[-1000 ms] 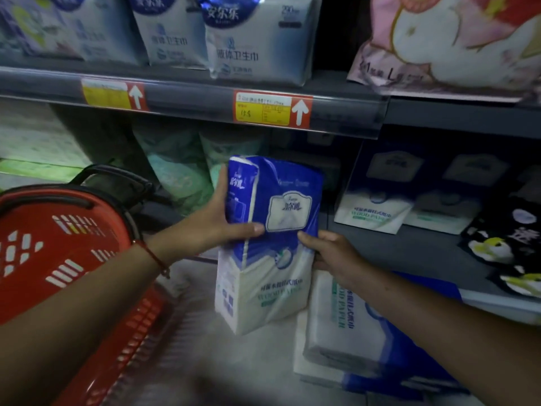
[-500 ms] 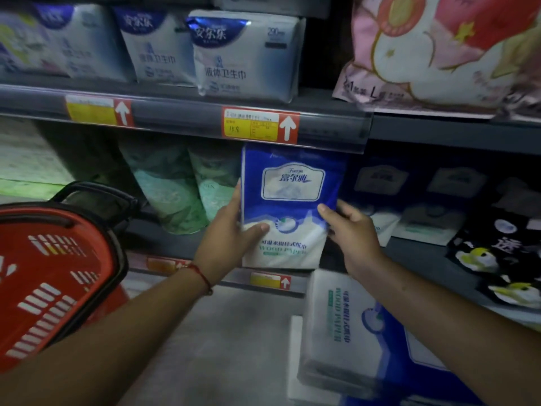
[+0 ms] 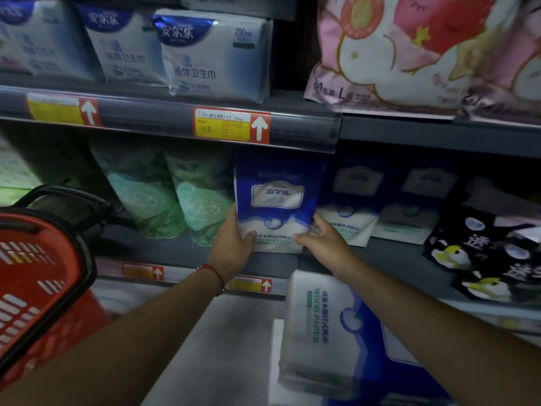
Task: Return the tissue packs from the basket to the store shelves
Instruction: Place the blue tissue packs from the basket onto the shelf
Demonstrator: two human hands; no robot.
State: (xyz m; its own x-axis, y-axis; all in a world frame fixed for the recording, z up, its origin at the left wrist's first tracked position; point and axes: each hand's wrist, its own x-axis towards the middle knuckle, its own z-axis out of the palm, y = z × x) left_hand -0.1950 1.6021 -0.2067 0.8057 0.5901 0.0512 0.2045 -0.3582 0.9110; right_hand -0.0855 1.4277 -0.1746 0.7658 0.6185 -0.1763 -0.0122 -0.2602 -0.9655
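head view: blue-and-white tissue pack (image 3: 276, 200) upright, both hands gripping.

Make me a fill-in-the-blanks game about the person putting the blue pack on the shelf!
1. The blue and white tissue pack is held by ____ hands, the left hand and the right hand.
2. The shopping basket at the left is coloured ____.
3. The packs just left of the blue one are coloured ____.
4. The arrow on the price tag above the pack points ____.

Missing words: two; red; green; up
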